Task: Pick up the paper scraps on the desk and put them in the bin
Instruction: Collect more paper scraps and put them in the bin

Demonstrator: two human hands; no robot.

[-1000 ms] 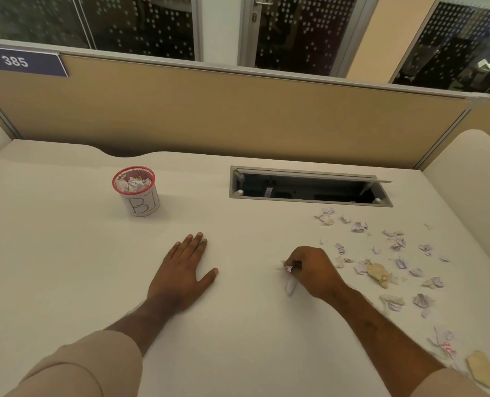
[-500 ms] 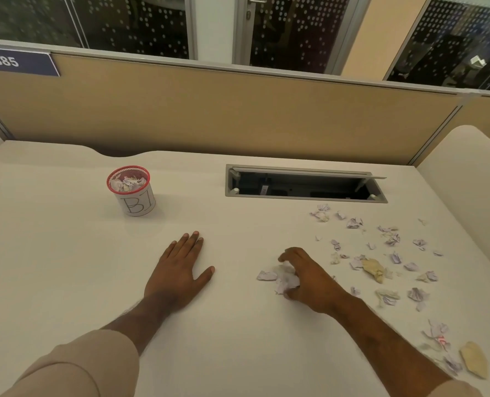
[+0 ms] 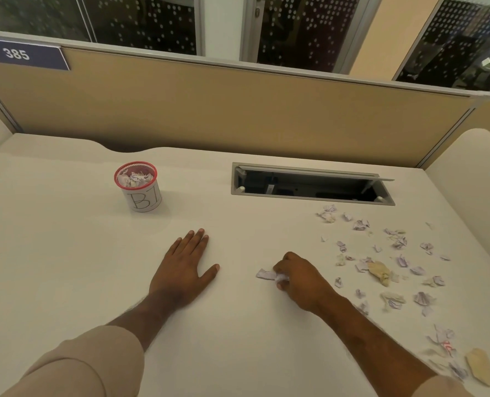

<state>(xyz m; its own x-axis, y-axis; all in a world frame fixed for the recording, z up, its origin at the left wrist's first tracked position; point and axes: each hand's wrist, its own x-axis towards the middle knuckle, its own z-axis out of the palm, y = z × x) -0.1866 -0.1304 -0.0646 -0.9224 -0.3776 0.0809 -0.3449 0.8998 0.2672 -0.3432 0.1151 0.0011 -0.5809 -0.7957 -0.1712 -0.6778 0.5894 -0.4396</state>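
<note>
Nearest the onlooker, on the table (image 3: 66, 253): right hand (image 3: 301, 279), fingers (image 3: 281, 266) curled, pinching a paper scrap (image 3: 266, 274) that trails leftward; left hand (image 3: 183, 267) flat, fingers spread; loose scraps (image 3: 395, 265) lie right; bin (image 3: 140, 186), far left, nearer the left hand.

Bin (image 3: 140, 186) left (scraps (image 3: 381, 259) right)
</note>
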